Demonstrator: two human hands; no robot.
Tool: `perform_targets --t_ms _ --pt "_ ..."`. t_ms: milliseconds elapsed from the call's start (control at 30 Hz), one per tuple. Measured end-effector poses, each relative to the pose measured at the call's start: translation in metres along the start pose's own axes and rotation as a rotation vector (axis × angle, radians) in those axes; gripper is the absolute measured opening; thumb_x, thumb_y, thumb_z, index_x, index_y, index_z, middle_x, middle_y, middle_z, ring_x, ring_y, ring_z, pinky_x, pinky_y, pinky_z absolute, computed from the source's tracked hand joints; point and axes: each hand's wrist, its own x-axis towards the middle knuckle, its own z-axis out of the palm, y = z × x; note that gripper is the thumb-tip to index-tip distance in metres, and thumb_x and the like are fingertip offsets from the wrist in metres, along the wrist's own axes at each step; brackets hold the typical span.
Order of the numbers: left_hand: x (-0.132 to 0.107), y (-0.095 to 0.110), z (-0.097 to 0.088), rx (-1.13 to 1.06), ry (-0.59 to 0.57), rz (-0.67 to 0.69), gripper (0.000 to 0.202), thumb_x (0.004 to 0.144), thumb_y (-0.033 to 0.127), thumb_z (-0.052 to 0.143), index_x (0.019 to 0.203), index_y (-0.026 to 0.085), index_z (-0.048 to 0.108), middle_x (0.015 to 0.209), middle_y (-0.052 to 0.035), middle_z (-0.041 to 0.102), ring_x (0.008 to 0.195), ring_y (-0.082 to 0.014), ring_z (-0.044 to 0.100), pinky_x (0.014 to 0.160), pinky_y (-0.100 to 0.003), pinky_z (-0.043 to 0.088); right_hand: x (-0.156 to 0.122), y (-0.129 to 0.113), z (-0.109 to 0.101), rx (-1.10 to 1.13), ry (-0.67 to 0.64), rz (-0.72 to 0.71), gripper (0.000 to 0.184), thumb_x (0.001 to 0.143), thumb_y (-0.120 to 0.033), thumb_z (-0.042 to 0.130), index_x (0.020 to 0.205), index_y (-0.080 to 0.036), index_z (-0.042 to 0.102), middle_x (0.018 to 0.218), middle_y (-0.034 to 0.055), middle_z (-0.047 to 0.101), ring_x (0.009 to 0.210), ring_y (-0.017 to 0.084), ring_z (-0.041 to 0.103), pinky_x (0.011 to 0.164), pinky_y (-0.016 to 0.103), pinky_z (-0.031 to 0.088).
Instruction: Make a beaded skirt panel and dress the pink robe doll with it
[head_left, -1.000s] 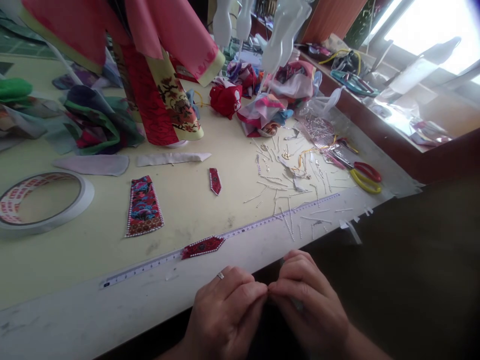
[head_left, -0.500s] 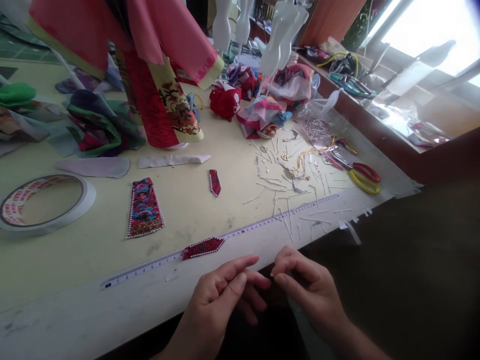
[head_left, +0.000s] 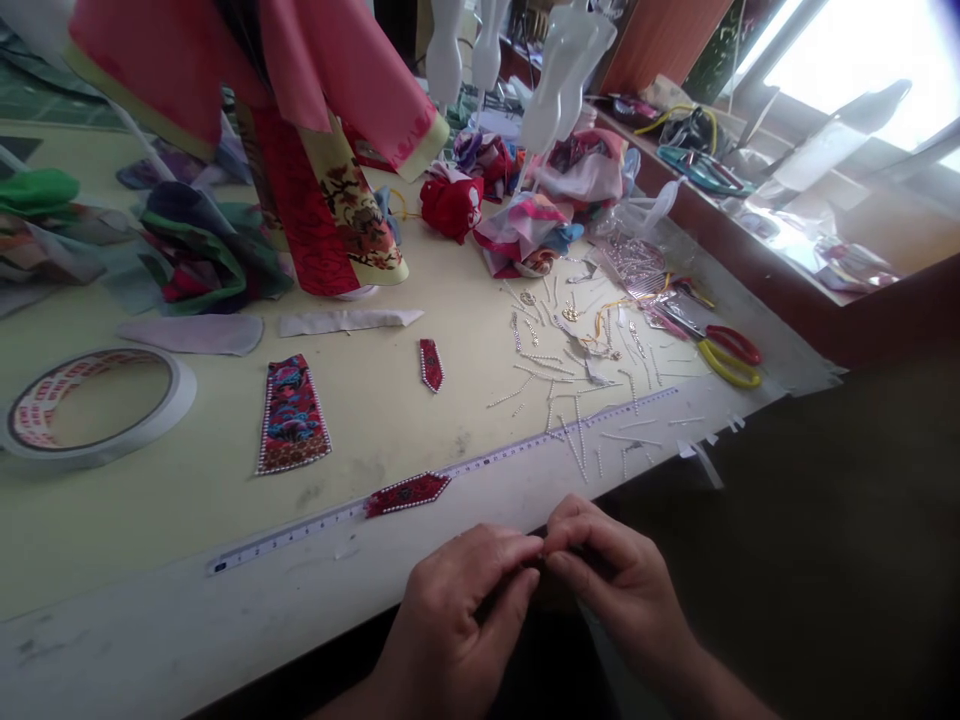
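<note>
At the table's front edge my left hand [head_left: 469, 605] and my right hand [head_left: 619, 570] meet at the fingertips. The right thumb and forefinger pinch something pale and tiny, too small to name. My left thumb and forefinger close in on the same spot; whether they grip it is hidden. Just beyond lies a red pointed fabric piece [head_left: 407, 494] edged with white beads, on a measuring tape [head_left: 300, 530]. A smaller red beaded piece [head_left: 430, 365] and a wider patterned piece [head_left: 294, 415] with beaded sides lie farther back. Short bead strands [head_left: 574, 440] are scattered to the right.
A roll of white tape [head_left: 169, 430] lies at the left. Scissors [head_left: 727, 350] with red and yellow handles rest at the right. A pink and red garment [head_left: 322, 200] stands behind, with white mannequin forms [head_left: 551, 80] and fabric bundles [head_left: 517, 230] farther back.
My left hand has turned and moved right, bringing its thumb and forefinger against the right fingertips. My right hand has hardly moved. The things on the table lie as before.
</note>
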Motion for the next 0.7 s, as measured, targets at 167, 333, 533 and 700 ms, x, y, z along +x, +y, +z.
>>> perform_targets --t_ms 167,333,533,700 --pt "-0.001 -0.0056 0.0031 0.224 0.086 0.198 0.018 0.081 0.005 0.057 0.093 0.016 0.064 0.084 -0.0035 0.071 0.073 -0.0125 0.066 0.068 -0.021 0.055 0.0002 0.0021 0.003 -0.017 -0.007 -0.04 0.008 0.083 -0.015 0.06 0.076 -0.019 0.063 0.07 -0.0005 0.056 0.062 0.011 0.055 0.054 0.022 0.047" --pt "-0.0051 -0.0082 0.0024 0.361 0.089 0.267 0.016 0.083 0.005 0.055 0.093 0.015 0.063 0.082 -0.0046 0.07 0.07 -0.0148 0.065 0.066 -0.025 0.054 -0.0026 0.0045 0.0054 -0.053 0.005 -0.064 0.009 0.083 -0.013 0.059 0.078 -0.019 0.064 0.072 -0.0004 0.056 0.063 0.01 0.056 0.056 0.022 0.047" --pt "-0.0056 -0.0086 0.0011 0.426 0.088 0.294 0.016 0.083 0.005 0.054 0.093 0.015 0.06 0.08 -0.0037 0.07 0.069 -0.0146 0.063 0.066 -0.025 0.052 -0.0046 0.0055 0.0069 -0.098 0.016 -0.111 0.011 0.082 -0.009 0.058 0.079 -0.019 0.063 0.073 -0.0005 0.055 0.065 0.01 0.055 0.057 0.022 0.047" --pt "-0.0041 -0.0081 0.0026 0.427 0.098 0.284 0.013 0.083 0.006 0.053 0.089 0.016 0.059 0.078 -0.0021 0.068 0.066 -0.0139 0.062 0.062 -0.025 0.05 -0.0048 0.0051 0.0073 -0.11 0.001 -0.104 0.012 0.083 -0.008 0.057 0.079 -0.019 0.062 0.074 -0.0009 0.054 0.066 0.009 0.055 0.058 0.022 0.046"
